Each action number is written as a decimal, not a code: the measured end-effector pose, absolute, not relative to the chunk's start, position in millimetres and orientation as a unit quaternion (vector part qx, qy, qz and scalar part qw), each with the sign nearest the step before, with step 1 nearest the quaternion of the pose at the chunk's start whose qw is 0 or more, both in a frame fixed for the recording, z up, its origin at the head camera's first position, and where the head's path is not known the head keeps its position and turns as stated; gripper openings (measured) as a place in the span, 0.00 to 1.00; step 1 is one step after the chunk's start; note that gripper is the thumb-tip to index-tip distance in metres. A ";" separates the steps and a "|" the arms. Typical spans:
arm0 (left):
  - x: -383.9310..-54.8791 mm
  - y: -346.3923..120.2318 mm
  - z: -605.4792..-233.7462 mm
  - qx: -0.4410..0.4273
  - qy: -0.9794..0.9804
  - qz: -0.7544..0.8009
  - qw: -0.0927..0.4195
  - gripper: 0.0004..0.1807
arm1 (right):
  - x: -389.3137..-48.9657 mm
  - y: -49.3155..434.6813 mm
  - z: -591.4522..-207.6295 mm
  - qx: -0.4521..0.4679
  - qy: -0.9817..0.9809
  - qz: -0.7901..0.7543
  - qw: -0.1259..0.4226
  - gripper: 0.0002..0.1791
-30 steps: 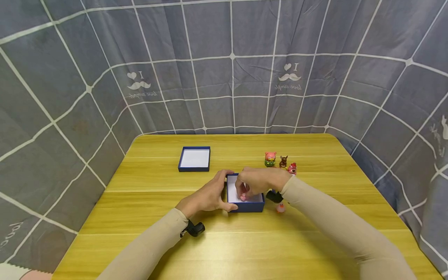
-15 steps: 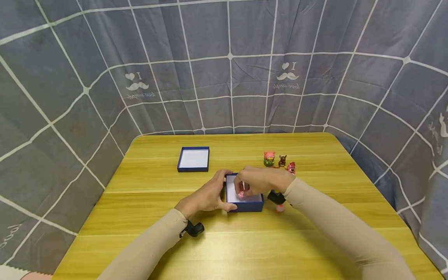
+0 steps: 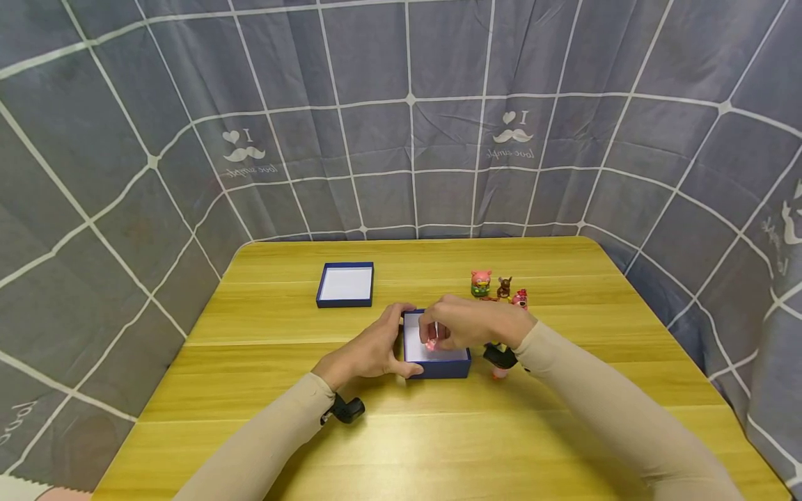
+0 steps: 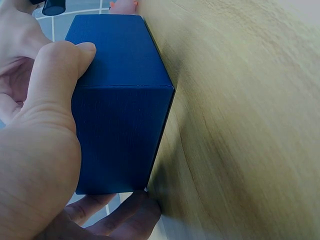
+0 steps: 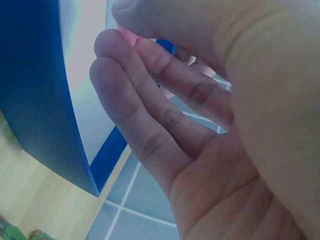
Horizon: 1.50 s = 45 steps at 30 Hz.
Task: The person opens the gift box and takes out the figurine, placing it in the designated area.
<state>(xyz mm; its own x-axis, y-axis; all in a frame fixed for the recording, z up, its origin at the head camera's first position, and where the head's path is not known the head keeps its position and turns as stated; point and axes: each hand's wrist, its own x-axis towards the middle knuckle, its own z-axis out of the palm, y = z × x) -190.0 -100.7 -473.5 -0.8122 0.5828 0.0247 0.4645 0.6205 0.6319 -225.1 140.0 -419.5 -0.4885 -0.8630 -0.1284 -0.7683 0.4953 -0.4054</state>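
A blue box with a white inside (image 3: 446, 370) stands on the wooden table. My left hand (image 3: 370, 349) grips its left side, thumb along the near wall and fingers round the far corner; the left wrist view shows the thumb on the blue wall (image 4: 120, 135). Over the box's opening, my right hand (image 3: 466, 325) pinches a small pink figurine (image 3: 431, 344) between thumb and fingertips. In the right wrist view only a bit of the pink figurine (image 5: 129, 37) shows, mostly hidden by the fingers, beside the white inner wall.
A blue lid, white inside up (image 3: 347, 284), lies back left of the box. Back right stand a pink-headed figurine (image 3: 480, 282), a brown one (image 3: 504, 287) and a red-pink one (image 3: 520, 298). Another pale pink toy (image 3: 499, 373) sits under the right wrist.
My right hand has shifted very slightly, and the pink figurine is a little higher and tilted differently in its fingertips. My left hand and the box have kept their places.
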 end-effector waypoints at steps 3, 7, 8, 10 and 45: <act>-189.8 -101.2 -473.5 0.292 0.896 0.322 0.090 0.63 | -224.1 141.2 -419.1 -0.490 0.844 -0.153 0.154 0.08; -190.0 -101.3 -473.7 0.294 0.896 0.321 0.089 0.63 | -221.4 143.3 -417.9 -0.503 0.837 -0.161 0.147 0.10; -190.1 -101.2 -473.9 0.294 0.896 0.320 0.089 0.63 | -220.4 144.0 -417.4 -0.505 0.835 -0.163 0.144 0.10; -190.4 -101.2 -474.6 0.296 0.896 0.319 0.088 0.63 | -218.2 145.5 -416.7 -0.508 0.834 -0.169 0.135 0.10; -192.5 -106.0 -473.5 0.289 0.894 0.328 0.101 0.65 | -185.1 166.1 -406.4 -0.488 0.852 -0.191 0.012 0.09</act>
<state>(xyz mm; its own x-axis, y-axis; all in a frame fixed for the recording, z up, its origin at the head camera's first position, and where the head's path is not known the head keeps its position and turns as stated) -192.5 -106.0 -473.5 -0.8130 0.5821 0.0083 0.4498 0.6189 0.6439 -185.1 166.1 -406.4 -0.5242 -0.8353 0.1657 -0.8261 0.4516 -0.3371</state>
